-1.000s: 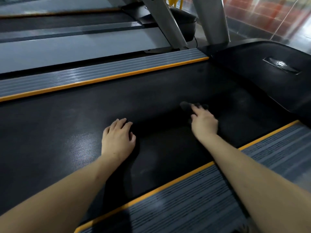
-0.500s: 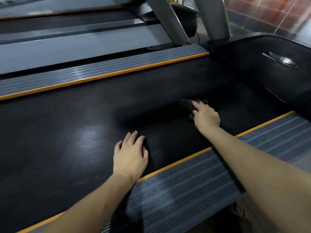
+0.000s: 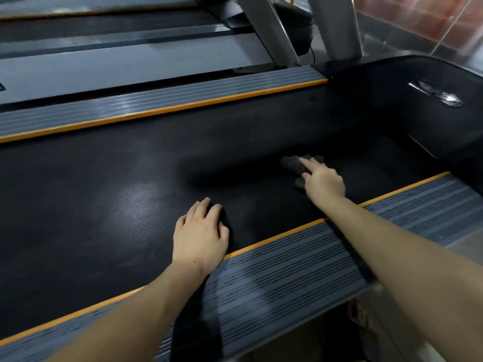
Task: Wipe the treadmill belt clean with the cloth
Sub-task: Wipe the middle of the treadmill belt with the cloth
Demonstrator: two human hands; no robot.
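Wiping in progress, by the look of it. Right hand (image 3: 322, 182) pressing down on dark cloth (image 3: 294, 163), index finger stretched straight across the top, other fingers hard to make out, seemingly curling at the cloth's near edge; cannot tell for sure whether pinching or just pressing flat. Cloth lying bunched on treadmill belt (image 3: 104, 194), toward the motor-cover end, just beyond the right fingertips, poking out ahead and to the left of the hand. Left hand (image 3: 200, 231) resting palm-down on the belt right at the near edge, fingers together and nearly straight, holding nothing, looking like bracing for balance. Well apart from the cloth.

Key relation: cloth sitting under the right hand only, up and to the right of the left hand. Belt's long axis running left-right across the view, between far side rail (image 3: 156, 105) and near side rail (image 3: 287, 270), both with orange trim. Right hand reaching over the near rail, forearm crossing it. Big stretch of belt lying to the left of the cloth, so probably calling for a sweep leftward along the long axis, toward the area ahead of the left hand. Risk: left hand sitting in that path near the edge, likely needing shifting. Black motor cover (image 3: 418, 113) close on the cloth's right, limiting travel that way.
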